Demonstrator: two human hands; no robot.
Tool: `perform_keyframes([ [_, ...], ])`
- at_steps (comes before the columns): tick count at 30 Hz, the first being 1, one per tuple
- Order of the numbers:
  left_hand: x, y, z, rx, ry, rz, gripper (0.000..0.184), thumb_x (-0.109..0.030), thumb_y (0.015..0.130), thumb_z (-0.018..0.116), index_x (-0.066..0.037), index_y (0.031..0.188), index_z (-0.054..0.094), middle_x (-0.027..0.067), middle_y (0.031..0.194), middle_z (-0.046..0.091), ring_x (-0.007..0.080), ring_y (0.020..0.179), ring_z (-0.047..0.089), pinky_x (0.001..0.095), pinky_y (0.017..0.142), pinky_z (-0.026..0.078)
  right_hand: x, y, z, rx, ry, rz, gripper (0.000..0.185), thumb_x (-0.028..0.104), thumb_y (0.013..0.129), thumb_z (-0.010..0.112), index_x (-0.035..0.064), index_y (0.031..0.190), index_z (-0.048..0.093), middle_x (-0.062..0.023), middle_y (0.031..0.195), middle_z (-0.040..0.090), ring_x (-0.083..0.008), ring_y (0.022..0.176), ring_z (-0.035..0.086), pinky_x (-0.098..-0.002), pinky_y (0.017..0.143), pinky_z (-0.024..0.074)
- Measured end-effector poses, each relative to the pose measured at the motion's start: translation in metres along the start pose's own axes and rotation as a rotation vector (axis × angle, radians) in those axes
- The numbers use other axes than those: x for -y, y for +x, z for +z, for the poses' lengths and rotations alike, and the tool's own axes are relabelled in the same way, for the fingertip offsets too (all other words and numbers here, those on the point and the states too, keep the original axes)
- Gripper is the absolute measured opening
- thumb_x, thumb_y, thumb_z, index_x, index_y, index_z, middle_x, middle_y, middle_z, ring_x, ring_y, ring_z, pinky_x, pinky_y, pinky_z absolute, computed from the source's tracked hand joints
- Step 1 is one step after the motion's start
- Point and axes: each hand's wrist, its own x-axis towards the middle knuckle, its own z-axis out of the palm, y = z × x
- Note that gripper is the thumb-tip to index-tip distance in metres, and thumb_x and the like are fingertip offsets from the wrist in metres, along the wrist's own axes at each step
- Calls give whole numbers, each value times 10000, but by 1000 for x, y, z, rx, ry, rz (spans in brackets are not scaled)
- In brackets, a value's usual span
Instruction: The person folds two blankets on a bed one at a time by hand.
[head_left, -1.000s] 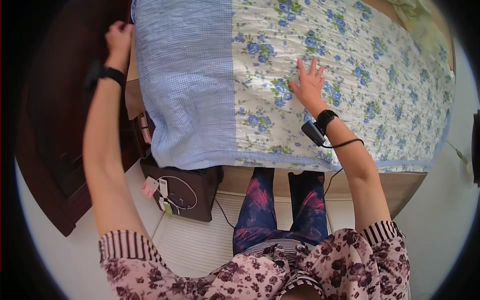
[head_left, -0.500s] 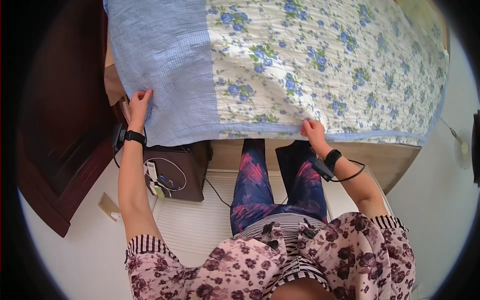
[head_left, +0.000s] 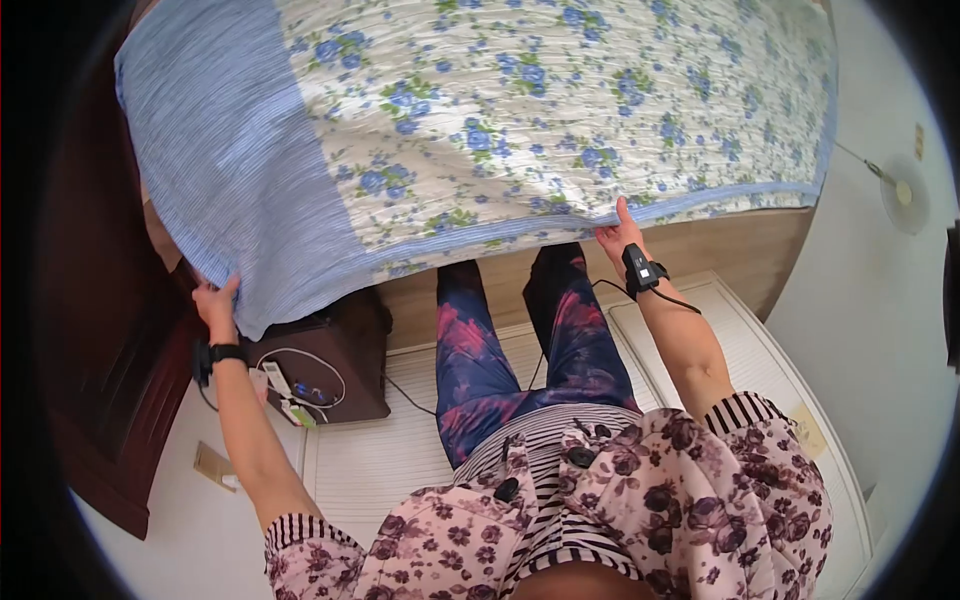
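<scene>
A quilt (head_left: 480, 140) lies over the bed, white with blue flowers and a wide blue checked band at its left end. Its near edge has a narrow blue border and hangs over the bedside. My left hand (head_left: 215, 300) pinches the quilt's left edge near the corner, thumb on top. Farther right, my right hand (head_left: 622, 236) holds the near border, with the thumb over the cloth and the fingers partly hidden beneath it. Soft folds run up from my right hand's grip. Each wrist wears a black band with a small device and cable.
Left of the bed rises a dark wooden headboard (head_left: 90, 350). A dark nightstand (head_left: 350, 365) with a white cable (head_left: 340, 375) and small items stands under the quilt's corner. At right are a white wall (head_left: 870, 330) and a fan (head_left: 903, 193). My legs touch the wooden bedside (head_left: 700, 245).
My left hand has moved down and left from the quilt's top to its left edge and now grips it. The quilt's left corner hangs lower. My right hand still holds the border, thumb now raised.
</scene>
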Motion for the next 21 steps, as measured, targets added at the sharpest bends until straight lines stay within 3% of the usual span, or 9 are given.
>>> perform_keyframes([
  [2,-43,-22,-19,216,-415,-403,363,-150,658,734,25,944,596,93,876,609,181,714,572,292,573,480,7,7,-8,5,6,-38,371,358,789,654,126,1031,495,-27,911,511,-172,830,470,-355,788,381],
  [3,-46,-25,-21,236,-423,-344,260,-105,702,677,3,928,608,73,832,607,116,702,562,257,508,456,8,13,-13,13,-29,-61,337,339,800,646,127,1016,498,-25,890,513,-171,807,471,-352,773,389],
  [6,-4,3,-33,239,-7,-76,243,-83,693,660,10,912,612,113,785,623,172,702,595,308,536,468,9,14,-25,16,-82,-101,236,279,828,620,122,960,504,-28,811,517,-168,717,476,-332,692,418],
  [7,-10,7,-40,150,217,100,208,-96,719,602,17,893,615,151,777,635,269,738,623,375,566,480,4,13,-33,14,-92,-109,203,258,837,611,118,939,505,-31,782,517,-168,683,477,-324,659,428],
  [10,9,25,-48,76,541,38,201,-131,737,566,26,849,622,172,837,639,341,787,622,426,614,490,-8,3,-36,-275,-298,-58,182,239,843,592,81,858,504,-57,703,497,-166,587,471,-305,511,437],
  [13,30,36,-31,238,961,-135,141,-150,740,564,-82,783,680,136,856,652,257,808,642,341,619,521,-6,20,-69,-245,-252,-42,251,279,819,619,50,845,520,-84,687,539,-168,548,515,-266,438,454],
  [18,32,31,-26,213,1185,-78,217,-225,747,573,-156,932,664,95,1041,593,282,1066,516,430,863,419,0,18,-71,-230,-159,14,214,225,836,607,61,959,548,-64,774,584,-199,706,573,-302,570,493],
  [20,12,4,-25,174,1194,-127,245,-254,776,535,-146,955,663,104,1067,564,326,1012,518,489,855,399,4,17,-73,-145,-56,59,205,237,837,605,76,954,554,-51,778,582,-195,744,571,-302,586,494],
  [21,-66,-32,-49,328,1246,-236,264,-214,761,555,-132,992,652,131,1174,482,324,1052,483,505,867,372,7,12,-73,-159,-49,100,216,277,831,610,97,938,557,-29,805,577,-169,772,550,-275,550,473],
])
